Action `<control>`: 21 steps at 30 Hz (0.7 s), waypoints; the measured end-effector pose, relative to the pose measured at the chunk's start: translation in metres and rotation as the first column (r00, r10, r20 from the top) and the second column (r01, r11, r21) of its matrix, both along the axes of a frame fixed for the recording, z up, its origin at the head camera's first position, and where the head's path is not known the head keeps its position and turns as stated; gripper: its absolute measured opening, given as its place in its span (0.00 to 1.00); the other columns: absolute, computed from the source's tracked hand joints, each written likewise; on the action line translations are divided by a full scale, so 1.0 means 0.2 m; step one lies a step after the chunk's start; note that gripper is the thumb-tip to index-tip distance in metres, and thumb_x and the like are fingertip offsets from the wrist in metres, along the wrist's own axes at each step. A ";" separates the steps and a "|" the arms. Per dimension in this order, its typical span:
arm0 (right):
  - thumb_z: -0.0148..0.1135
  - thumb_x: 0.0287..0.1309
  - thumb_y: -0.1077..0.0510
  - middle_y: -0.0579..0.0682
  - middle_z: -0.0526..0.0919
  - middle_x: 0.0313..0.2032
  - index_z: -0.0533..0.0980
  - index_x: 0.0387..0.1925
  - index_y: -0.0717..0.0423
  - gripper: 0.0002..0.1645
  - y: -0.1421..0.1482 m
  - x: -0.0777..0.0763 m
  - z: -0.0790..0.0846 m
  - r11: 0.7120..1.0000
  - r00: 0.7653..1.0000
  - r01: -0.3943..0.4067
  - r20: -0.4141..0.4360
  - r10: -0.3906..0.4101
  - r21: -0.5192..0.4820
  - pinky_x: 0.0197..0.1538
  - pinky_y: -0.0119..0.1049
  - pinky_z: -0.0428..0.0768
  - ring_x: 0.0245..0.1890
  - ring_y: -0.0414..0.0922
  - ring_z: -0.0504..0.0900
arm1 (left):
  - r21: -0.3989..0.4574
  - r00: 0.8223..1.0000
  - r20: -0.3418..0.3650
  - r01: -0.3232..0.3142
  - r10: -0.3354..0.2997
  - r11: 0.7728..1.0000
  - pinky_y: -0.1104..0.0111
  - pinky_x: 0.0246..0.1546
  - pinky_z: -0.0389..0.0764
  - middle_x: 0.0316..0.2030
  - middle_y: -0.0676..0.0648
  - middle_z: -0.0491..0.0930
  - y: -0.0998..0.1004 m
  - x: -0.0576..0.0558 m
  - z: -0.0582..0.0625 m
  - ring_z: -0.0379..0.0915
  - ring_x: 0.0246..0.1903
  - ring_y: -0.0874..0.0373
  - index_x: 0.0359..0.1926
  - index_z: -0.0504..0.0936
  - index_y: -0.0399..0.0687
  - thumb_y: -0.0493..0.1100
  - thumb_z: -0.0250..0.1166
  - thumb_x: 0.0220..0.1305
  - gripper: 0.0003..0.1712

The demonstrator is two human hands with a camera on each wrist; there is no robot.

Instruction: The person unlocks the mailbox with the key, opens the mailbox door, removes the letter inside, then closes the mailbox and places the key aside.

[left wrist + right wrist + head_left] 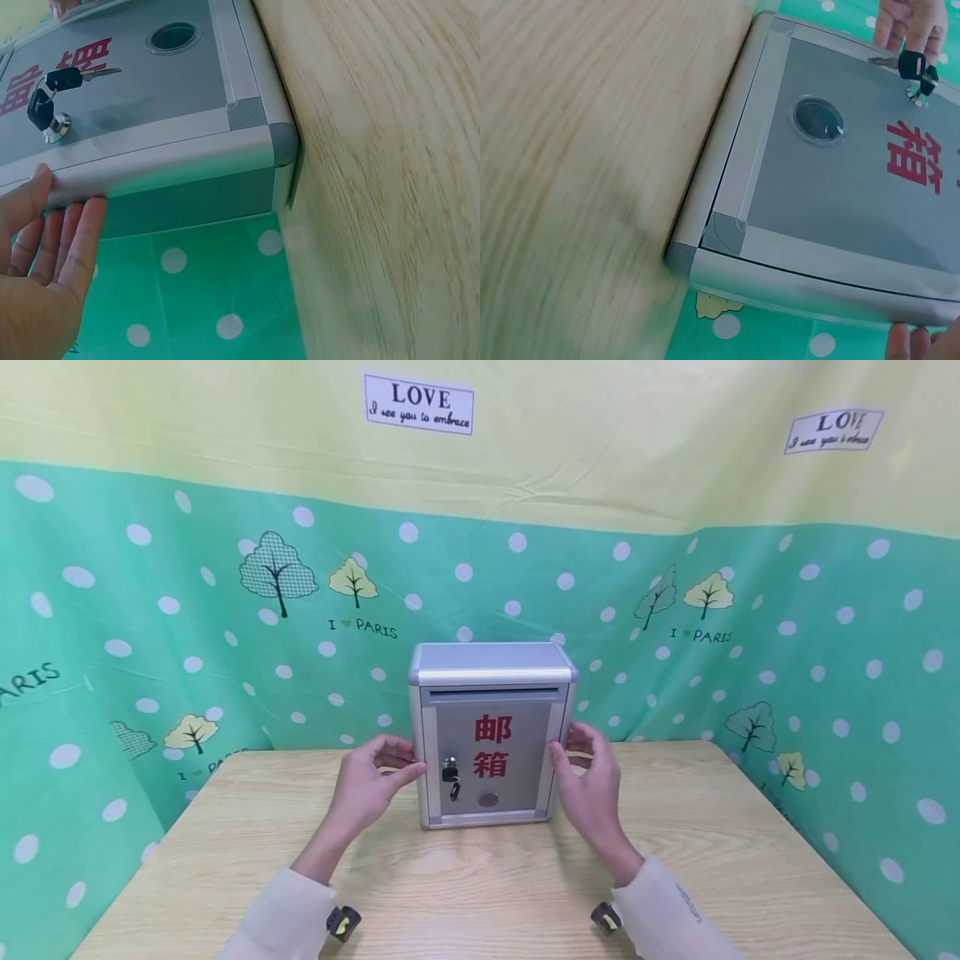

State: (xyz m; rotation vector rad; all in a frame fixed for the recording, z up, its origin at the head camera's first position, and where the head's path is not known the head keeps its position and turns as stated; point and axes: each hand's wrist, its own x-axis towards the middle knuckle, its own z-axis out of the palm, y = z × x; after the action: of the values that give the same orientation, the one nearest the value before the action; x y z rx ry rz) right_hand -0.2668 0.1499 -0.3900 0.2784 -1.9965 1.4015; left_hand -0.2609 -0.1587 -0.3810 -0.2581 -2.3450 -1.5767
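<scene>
A silver-grey metal mailbox [491,735] with red characters stands upright on the wooden table. A key [454,791] sits in the lock [450,762] at the left of its door, with a second key on the ring. My left hand [367,785] holds the box's left edge, thumb at the front frame and fingers against the side. On the opposite edge my right hand [592,785] does the same, with its thumb on the front frame. In the right wrist view only the fingertips [898,343] of the right hand show, beside the box's side.
A wooden table [480,893] carries the mailbox. Behind and at both sides hangs a green and yellow curtain [450,577] with white dots and trees. Dark wrist devices sit at the left sleeve [285,914] and the right sleeve [667,910].
</scene>
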 end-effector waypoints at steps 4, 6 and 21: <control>0.67 0.65 0.65 0.57 0.75 0.50 0.69 0.63 0.63 0.28 -0.03 0.02 0.00 0.999 0.994 0.027 -0.102 -0.022 0.041 0.49 0.29 0.83 0.48 0.47 0.78 | -0.005 1.000 0.015 -0.016 0.016 1.000 0.69 0.39 0.86 0.40 0.47 0.86 0.00 0.00 0.00 0.84 0.41 0.54 0.46 0.84 0.43 0.43 0.79 0.57 0.18; 0.67 0.64 0.67 0.58 0.75 0.48 0.70 0.62 0.64 0.27 -0.04 0.03 0.00 0.997 0.985 0.043 -0.169 -0.032 0.064 0.48 0.35 0.84 0.47 0.48 0.77 | -0.003 1.000 0.018 -0.017 0.017 1.000 0.69 0.39 0.86 0.40 0.47 0.87 0.00 0.00 0.00 0.84 0.41 0.54 0.46 0.84 0.44 0.43 0.79 0.57 0.18; 0.68 0.59 0.66 0.56 0.81 0.41 0.78 0.47 0.66 0.15 -0.24 0.07 0.00 0.929 0.909 -0.008 -0.384 0.161 0.370 0.42 0.39 0.82 0.40 0.49 0.78 | -0.006 1.000 0.025 -0.017 0.017 1.000 0.69 0.40 0.85 0.39 0.48 0.86 0.00 0.01 0.01 0.83 0.42 0.54 0.45 0.85 0.44 0.42 0.79 0.58 0.16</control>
State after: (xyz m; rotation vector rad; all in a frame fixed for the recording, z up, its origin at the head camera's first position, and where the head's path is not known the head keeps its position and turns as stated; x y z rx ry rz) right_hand -0.2530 0.1015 -0.3902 0.7696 -1.8848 0.9153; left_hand -0.2597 -0.1588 -0.3788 -0.2210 -2.3647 -1.5740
